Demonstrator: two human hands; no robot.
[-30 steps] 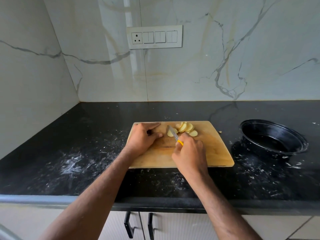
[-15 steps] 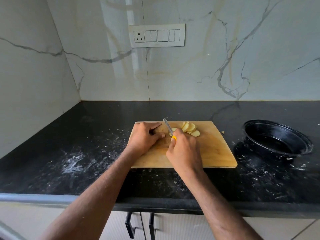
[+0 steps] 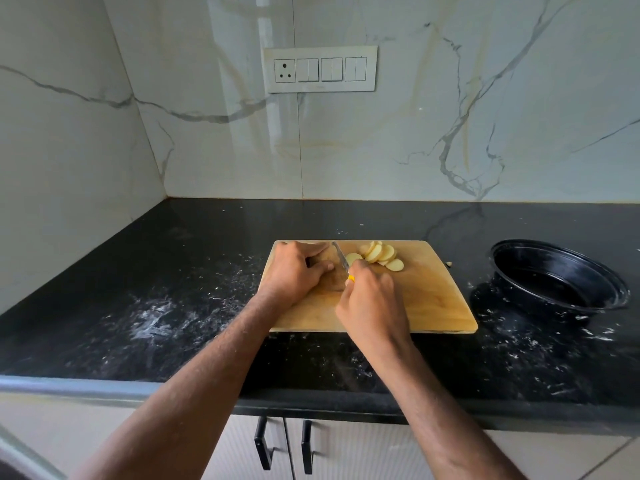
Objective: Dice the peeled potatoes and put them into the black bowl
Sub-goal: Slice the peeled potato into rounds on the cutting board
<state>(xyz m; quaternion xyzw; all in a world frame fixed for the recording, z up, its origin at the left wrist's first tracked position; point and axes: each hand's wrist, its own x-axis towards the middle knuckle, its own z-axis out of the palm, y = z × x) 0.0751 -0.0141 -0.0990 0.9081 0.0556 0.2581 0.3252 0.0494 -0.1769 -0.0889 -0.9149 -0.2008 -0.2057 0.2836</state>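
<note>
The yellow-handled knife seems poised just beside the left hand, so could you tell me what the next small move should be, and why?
Probably press the yellow-handled knife straight down for another slice. The right hand grips it with the blade raised beside the left hand, which covers something on the wooden cutting board, while pale potato slices lie just right of the blade.

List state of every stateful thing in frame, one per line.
left hand: fingers curled, pressing on the cutting board
right hand: grips the knife
knife: blade angled down at the slices
potato slices: cut, fanned on the cutting board
black bowl: upright, no potato visible inside
cabinet doors: closed
</note>
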